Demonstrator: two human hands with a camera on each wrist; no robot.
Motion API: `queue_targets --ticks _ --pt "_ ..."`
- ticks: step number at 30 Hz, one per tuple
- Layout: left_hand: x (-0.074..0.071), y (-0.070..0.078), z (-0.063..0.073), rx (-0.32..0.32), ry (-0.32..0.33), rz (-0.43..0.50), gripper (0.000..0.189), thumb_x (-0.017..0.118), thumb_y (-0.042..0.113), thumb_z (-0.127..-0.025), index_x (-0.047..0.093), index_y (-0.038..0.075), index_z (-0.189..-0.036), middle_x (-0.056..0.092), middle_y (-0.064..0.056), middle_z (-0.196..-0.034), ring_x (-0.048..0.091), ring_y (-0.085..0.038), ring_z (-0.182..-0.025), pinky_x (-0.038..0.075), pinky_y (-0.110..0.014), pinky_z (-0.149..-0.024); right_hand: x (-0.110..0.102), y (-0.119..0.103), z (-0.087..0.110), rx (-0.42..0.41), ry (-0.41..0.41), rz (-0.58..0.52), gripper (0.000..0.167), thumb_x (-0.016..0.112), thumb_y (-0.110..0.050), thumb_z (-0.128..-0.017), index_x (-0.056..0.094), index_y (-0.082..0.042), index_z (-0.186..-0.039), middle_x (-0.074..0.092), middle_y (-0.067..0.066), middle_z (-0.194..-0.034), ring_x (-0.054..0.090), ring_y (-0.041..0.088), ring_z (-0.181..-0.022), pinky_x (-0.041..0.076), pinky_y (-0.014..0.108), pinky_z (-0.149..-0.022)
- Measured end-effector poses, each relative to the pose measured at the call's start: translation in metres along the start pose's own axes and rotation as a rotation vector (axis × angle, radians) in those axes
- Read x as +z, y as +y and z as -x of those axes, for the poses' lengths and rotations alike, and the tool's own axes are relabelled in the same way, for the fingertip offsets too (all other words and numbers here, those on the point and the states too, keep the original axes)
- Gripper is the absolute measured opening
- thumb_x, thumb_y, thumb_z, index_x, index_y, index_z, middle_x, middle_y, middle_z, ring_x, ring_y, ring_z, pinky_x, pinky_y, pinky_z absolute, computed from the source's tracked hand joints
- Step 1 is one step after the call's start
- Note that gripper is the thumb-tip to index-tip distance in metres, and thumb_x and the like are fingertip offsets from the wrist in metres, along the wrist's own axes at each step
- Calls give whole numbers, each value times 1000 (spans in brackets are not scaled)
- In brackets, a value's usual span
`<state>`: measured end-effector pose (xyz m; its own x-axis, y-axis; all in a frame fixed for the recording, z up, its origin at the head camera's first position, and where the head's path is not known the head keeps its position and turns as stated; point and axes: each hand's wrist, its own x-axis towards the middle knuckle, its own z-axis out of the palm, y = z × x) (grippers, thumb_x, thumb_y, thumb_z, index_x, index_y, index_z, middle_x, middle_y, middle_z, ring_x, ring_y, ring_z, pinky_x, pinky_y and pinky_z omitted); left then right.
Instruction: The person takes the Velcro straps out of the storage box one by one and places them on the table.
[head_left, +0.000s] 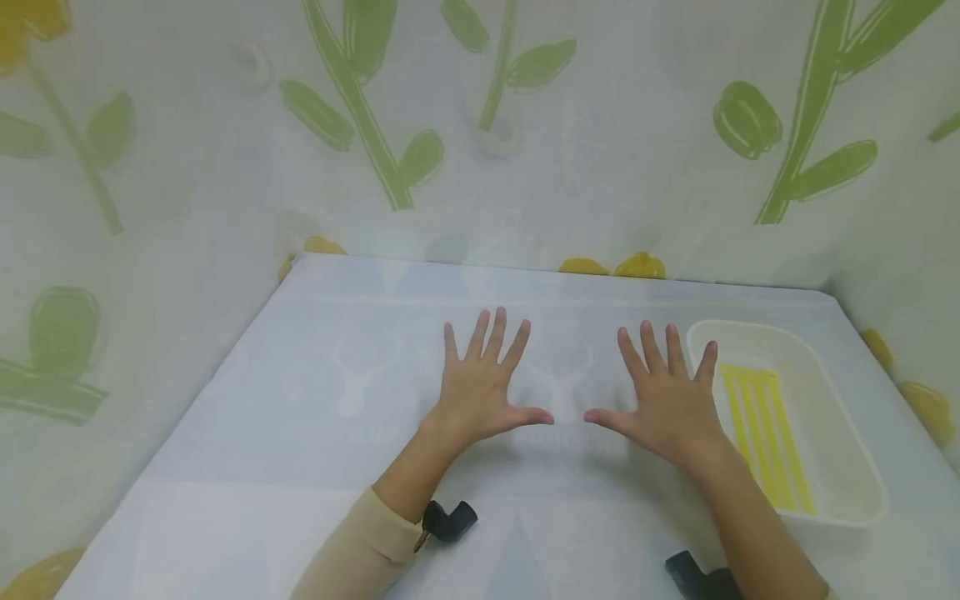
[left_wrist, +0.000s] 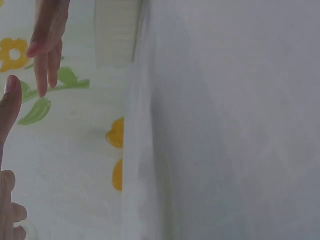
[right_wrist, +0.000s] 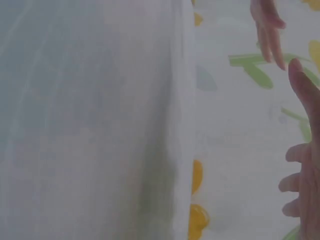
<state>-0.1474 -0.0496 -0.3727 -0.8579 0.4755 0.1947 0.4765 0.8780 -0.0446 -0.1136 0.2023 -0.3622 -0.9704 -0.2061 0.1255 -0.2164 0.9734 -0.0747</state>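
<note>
Both hands hover above the white table [head_left: 247, 433] with fingers spread wide and palms facing down, holding nothing. My left hand [head_left: 480, 392] is near the middle of the table in the head view. To its right is my right hand [head_left: 671, 404], thumb pointing toward the left thumb with a gap between them. Beside the right hand stands a white plastic basin [head_left: 840, 433], its left rim partly covered by that hand and forearm. Yellow strips [head_left: 776, 433] show in the basin; whether they are loose or printed I cannot tell.
A cloth wall [head_left: 585, 183] with green stems and yellow flowers surrounds the table at the back and sides. Black wrist devices show at the left wrist [head_left: 450, 521] and below the right forearm [head_left: 701, 579]. The basin occupies the table's right side.
</note>
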Motion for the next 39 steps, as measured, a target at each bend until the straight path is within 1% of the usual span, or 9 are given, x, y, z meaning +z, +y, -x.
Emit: queue_targets --ticks 2,8,14,20,24,26,30,33,39 --pt "-2 2 -2 3 -17 -4 115 41 88 -69 -5 23 -153 -4 -11 -159 -4 -30 -146 3 -69 -107 -2 5 3 13 -7 4 112 44 -84 -73 13 -12 -153 10 22 -156 -5 44 -142 -24 64 -101" --pt "-3 8 -6 9 -31 -17 114 39 89 -69 -8 24 -152 -6 -10 -159 -4 -30 -146 2 -69 -107 -6 17 9 33 -5 5 112 44 -84 -73 13 -12 -153 12 24 -155 -1 47 -141 -24 65 -100" --pt "-2 16 -12 24 -32 26 113 39 88 -70 -6 25 -152 -7 -10 -158 -4 -31 -146 0 -69 -107 -9 27 13 60 -13 25 113 44 -84 -72 12 -12 -153 11 25 -155 -2 48 -141 -26 65 -98" --pt "1 22 -17 18 -41 17 115 41 88 -69 -6 24 -152 -8 -9 -158 -4 -30 -146 1 -68 -108 -14 39 16 97 -13 17 113 47 -82 -73 10 -10 -152 12 28 -153 -3 50 -140 -25 67 -97" --pt "2 28 -20 35 -43 37 114 40 88 -70 -7 25 -152 -8 -9 -158 -5 -29 -146 1 -68 -108 -17 48 20 123 -19 18 113 47 -81 -74 8 -9 -152 8 29 -153 -4 50 -139 -27 66 -96" --pt "2 31 -22 44 -47 37 114 39 89 -70 -10 25 -152 -10 -8 -158 -7 -28 -146 0 -67 -108 -18 52 22 133 -27 24 113 47 -80 -74 6 -9 -152 5 29 -154 -5 50 -139 -27 66 -96" --pt "1 35 -26 56 -22 29 115 39 88 -70 -11 25 -151 -10 -9 -158 -4 -29 -146 2 -68 -108 -19 58 27 145 -44 35 114 47 -80 -75 2 -9 -152 0 28 -154 -7 50 -139 -28 65 -95" --pt "-1 38 -28 60 -19 25 115 40 88 -70 -11 25 -151 -10 -9 -158 -3 -29 -146 3 -68 -108 -19 63 32 151 -47 30 113 48 -79 -76 -1 -9 -152 -1 28 -154 -7 51 -139 -29 65 -94" --pt "-4 46 -32 64 -61 44 115 39 88 -70 -14 26 -150 -14 -7 -157 -9 -27 -146 -1 -66 -109 -20 77 42 163 -35 38 112 48 -78 -76 3 -10 -152 2 29 -153 -5 51 -139 -29 67 -93"
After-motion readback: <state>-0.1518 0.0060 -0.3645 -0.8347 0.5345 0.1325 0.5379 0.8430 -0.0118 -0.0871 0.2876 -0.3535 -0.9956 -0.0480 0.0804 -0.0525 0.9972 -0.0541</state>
